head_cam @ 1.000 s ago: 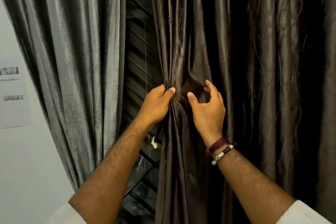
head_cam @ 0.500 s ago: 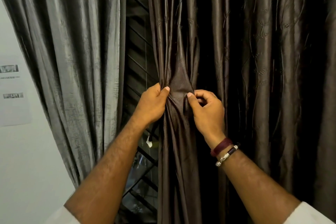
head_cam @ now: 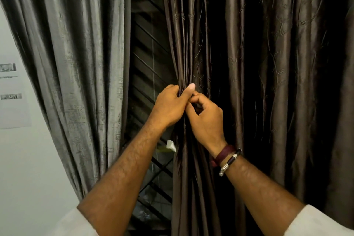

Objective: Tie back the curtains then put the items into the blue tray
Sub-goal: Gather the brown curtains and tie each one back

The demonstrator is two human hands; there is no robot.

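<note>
A dark brown curtain (head_cam: 268, 63) fills the middle and right of the head view. Its left edge is bunched into tight folds at mid-height. My left hand (head_cam: 170, 105) grips that bunched edge, thumb up against the cloth. My right hand (head_cam: 206, 119) sits directly beside it, fingers curled and pinching the same gathered folds. The two hands touch each other. A grey curtain (head_cam: 67, 63) hangs at the left, drawn aside. The blue tray and the items are out of view.
Between the two curtains a dark gap shows a window with a metal grille (head_cam: 151, 63). A small white tag (head_cam: 171, 145) hangs below my left wrist. A white wall with a printed paper sheet (head_cam: 11, 94) stands at the far left.
My right hand went from open fingers to a curled pinch and moved left against my left hand. The brown curtain's edge is gathered tighter than before.
</note>
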